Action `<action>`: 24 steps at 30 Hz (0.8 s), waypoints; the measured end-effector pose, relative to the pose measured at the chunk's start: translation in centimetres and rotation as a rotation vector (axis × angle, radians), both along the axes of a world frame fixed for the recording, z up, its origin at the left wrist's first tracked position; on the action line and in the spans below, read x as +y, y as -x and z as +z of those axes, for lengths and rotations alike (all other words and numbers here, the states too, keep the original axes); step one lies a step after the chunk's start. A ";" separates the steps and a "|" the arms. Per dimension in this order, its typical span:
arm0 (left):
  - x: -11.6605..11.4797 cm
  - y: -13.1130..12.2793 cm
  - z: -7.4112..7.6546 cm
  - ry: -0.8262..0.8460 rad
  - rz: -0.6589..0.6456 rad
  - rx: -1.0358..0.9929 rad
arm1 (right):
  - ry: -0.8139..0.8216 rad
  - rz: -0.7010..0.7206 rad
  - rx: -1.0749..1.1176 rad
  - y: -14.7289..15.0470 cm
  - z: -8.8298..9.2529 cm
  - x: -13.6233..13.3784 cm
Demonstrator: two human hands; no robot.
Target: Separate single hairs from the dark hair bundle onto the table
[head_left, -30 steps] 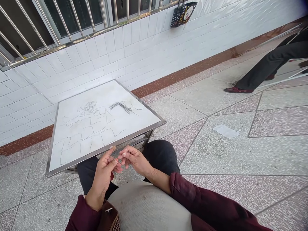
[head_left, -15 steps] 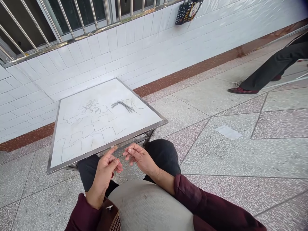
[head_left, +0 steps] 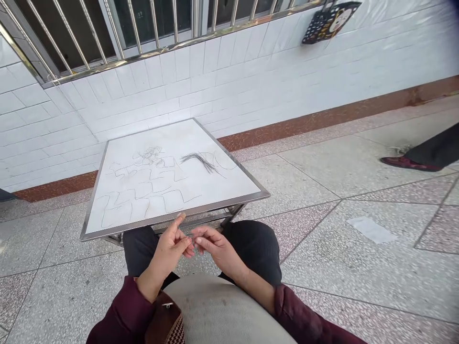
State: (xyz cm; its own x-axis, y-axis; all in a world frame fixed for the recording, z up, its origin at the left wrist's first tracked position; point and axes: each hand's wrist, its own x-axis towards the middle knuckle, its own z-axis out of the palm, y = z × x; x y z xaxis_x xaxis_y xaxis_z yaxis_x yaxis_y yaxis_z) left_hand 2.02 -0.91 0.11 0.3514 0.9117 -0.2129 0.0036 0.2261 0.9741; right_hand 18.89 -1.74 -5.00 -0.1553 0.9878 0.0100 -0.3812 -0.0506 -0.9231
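Note:
Above my lap, just below the near edge of a small white table (head_left: 229,191), my two hands meet. My left hand (head_left: 171,248) has its forefinger raised and its thumb pressed against the other fingers. Fingertip to fingertip with it, my right hand (head_left: 211,243) pinches something too fine to make out. A small bundle of dark strands (head_left: 199,161) lies on the far right part of the tabletop, and thin bent lines of strand (head_left: 143,191) are spread over the rest of it.
The table has a metal rim and frame and stands against a white tiled wall under a barred window. A patterned bag (head_left: 328,21) hangs from the bars. Another person's leg and dark red shoe (head_left: 409,162) are on the terrazzo floor at right.
My hands have come back together at the fingertips after parting slightly. The view has swung right, so the other person's leg now sits at the frame edge.

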 end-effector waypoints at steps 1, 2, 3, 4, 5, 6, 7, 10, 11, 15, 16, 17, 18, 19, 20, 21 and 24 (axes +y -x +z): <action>0.0 -0.1 -0.1 -0.010 -0.009 -0.003 | -0.021 0.025 -0.028 0.5 0.0 -0.2; 0.0 -0.1 -0.2 -0.019 -0.011 -0.006 | -0.036 0.032 -0.051 0.8 0.0 -0.3; -0.1 -0.1 -0.4 -0.027 -0.007 -0.010 | -0.048 0.028 -0.070 1.0 0.0 -0.3; -0.1 -0.1 -0.5 -0.033 -0.002 -0.014 | -0.056 0.020 -0.082 1.1 0.1 -0.3; -0.1 0.0 -0.6 -0.035 0.000 -0.017 | -0.057 0.013 -0.090 1.1 0.1 -0.2; -0.1 0.1 -0.7 -0.034 0.000 -0.023 | -0.051 0.006 -0.094 1.1 0.1 -0.2; -0.1 0.2 -0.7 -0.030 -0.001 -0.028 | -0.037 -0.005 -0.092 1.0 0.1 -0.2; -0.1 0.3 -0.6 -0.002 -0.004 -0.035 | 0.032 -0.031 -0.068 0.9 0.1 -0.2; -0.1 0.4 -0.6 0.005 -0.003 -0.035 | 0.053 -0.034 -0.061 0.9 0.0 -0.2; 0.0 0.5 -0.8 -0.008 -0.005 -0.029 | 0.082 -0.039 -0.055 0.9 0.0 -0.2; 0.1 0.5 -1.0 -0.021 -0.008 -0.027 | 0.081 -0.048 -0.057 0.8 0.0 -0.2; 0.2 0.5 -1.2 -0.034 -0.008 -0.028 | 0.076 -0.059 -0.059 0.8 0.0 -0.1; 0.3 0.5 -1.5 -0.045 -0.004 -0.029 | 0.070 -0.071 -0.060 0.8 0.0 0.0; 0.3 0.5 -1.7 -0.054 0.002 -0.031 | 0.066 -0.083 -0.060 0.7 -0.1 0.1; 0.4 0.5 -2.0 -0.059 0.011 -0.033 | 0.061 -0.093 -0.060 0.5 -0.1 0.2; 0.5 0.5 -2.2 -0.061 0.022 -0.033 | 0.057 -0.105 -0.062 0.3 -0.2 0.4; 0.8 0.8 -3.0 -0.065 0.042 -0.009 | 0.049 -0.155 -0.083 -0.5 -0.5 1.3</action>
State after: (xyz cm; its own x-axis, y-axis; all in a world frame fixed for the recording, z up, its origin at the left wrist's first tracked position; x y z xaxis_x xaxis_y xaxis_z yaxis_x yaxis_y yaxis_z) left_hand 1.19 -0.13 -2.86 0.3142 0.9374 -0.1503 -0.0131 0.1626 0.9866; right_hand 19.39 -0.41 -5.49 0.0010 0.9990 -0.0457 -0.3108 -0.0431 -0.9495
